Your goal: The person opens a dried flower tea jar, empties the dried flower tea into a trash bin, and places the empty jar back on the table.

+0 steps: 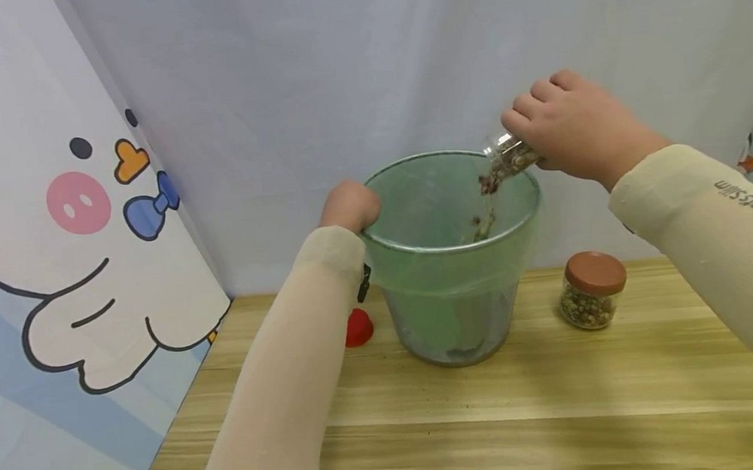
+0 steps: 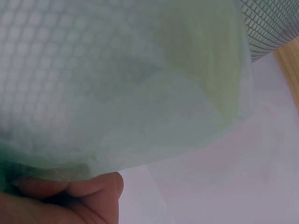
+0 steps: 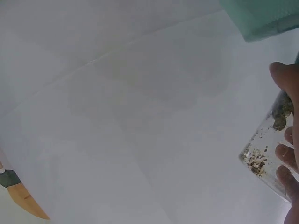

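Note:
A mesh wastebasket [image 1: 457, 337] stands on the table with a green bag [image 1: 444, 270] folded over its rim. At its left rim, my left hand [image 1: 349, 206] grips the bag and edge; curled fingers [image 2: 93, 191] show beneath the bag in the left wrist view. Over the right rim, my right hand [image 1: 577, 125] holds a clear jar [image 1: 507, 150], mouth tipped down toward the basket. Dried buds [image 1: 489, 182] are spilling from the mouth into the bag. In the right wrist view, pale crumbs [image 3: 256, 163] cling inside the jar's base, with darker clumps farther along.
A second jar [image 1: 590, 301] with a brown lid [image 1: 596, 273], holding similar dried pieces, stands right of the basket. Left of it lies a red object [image 1: 359, 327], partly behind my left sleeve. A pale curtain [image 1: 270, 124] hangs behind the wooden table [image 1: 478, 437].

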The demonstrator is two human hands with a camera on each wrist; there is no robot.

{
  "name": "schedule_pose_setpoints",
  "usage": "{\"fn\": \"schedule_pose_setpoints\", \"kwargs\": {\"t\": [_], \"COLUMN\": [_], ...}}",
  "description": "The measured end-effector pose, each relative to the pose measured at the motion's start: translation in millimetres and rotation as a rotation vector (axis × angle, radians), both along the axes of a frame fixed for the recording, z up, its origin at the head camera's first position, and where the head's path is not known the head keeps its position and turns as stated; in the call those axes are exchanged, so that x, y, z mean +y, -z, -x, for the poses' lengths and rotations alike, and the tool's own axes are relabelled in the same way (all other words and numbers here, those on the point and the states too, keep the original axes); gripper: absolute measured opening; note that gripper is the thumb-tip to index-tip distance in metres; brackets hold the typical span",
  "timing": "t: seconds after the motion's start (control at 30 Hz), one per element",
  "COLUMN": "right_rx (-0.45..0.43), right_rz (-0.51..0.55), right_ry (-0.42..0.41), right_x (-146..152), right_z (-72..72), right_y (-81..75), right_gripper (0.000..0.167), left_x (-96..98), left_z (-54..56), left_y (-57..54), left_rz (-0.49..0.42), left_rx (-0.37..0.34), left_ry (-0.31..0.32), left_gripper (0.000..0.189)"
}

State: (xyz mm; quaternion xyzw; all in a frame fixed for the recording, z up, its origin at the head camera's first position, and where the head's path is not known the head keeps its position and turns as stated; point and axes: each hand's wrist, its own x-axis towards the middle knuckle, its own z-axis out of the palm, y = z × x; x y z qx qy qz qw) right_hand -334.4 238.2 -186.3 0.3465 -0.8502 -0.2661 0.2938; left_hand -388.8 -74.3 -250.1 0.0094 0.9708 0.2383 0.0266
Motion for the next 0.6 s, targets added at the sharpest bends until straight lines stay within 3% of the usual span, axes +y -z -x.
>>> {"fn": "schedule_pose_setpoints", "kwargs": {"t": [0.3,0.6], "right_rx": [-0.004,0.012], "right_rz": [-0.069,-0.089], "right_ry": [0.041,0.001], "right_x": [-4.1,-5.4], "right_z": [-2.5,-0.4], "right_y": [-1.3,2.3], "right_gripper": [0.071,0.056], "left_x": [0.4,0.2], "left_z": [0.3,-0.4], "left_y": [-0.6,0.4], "left_rz": [-0.011,-0.006], "left_rx": [-0.012,-0.005], "left_ry": [-0.003,-0.003], "left_gripper": [0.038,0.037]}}
